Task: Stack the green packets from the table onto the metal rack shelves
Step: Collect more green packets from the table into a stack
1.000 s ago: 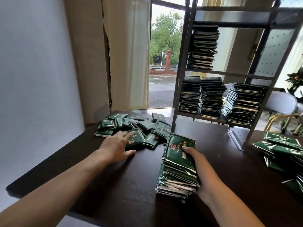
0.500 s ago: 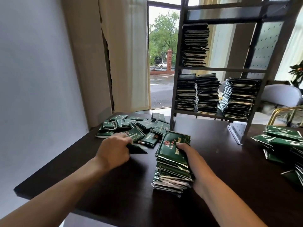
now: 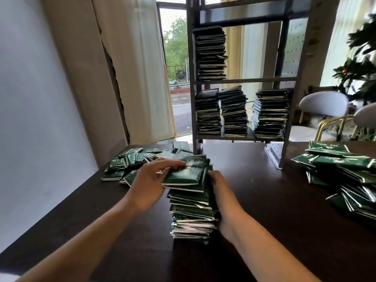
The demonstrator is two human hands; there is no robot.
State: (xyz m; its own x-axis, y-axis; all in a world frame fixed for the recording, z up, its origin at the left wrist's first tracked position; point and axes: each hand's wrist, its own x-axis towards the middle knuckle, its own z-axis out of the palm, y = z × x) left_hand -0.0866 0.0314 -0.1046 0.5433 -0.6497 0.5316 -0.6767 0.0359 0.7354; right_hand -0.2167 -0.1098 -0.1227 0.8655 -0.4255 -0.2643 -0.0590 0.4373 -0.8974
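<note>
A tall stack of green packets (image 3: pixel 191 212) stands on the dark table (image 3: pixel 264 220) in front of me. My left hand (image 3: pixel 151 180) holds a green packet (image 3: pixel 185 173) by its left edge, lying on top of the stack. My right hand (image 3: pixel 222 198) presses against the stack's right side, fingers partly hidden behind it. Loose packets (image 3: pixel 130 161) lie scattered at the left, and another heap (image 3: pixel 343 174) sits at the right. The metal rack (image 3: pixel 244 80) stands at the table's back, with packet piles on its two shelves.
A white wall and a beige curtain (image 3: pixel 138 68) close off the left side. White chairs with gold frames (image 3: pixel 325 110) and a plant stand behind the table at right. An open doorway shows a street outside.
My left hand picked a packet from the loose pile at left and brought it right onto the top of the stack. My right hand stayed against the stack's side.
</note>
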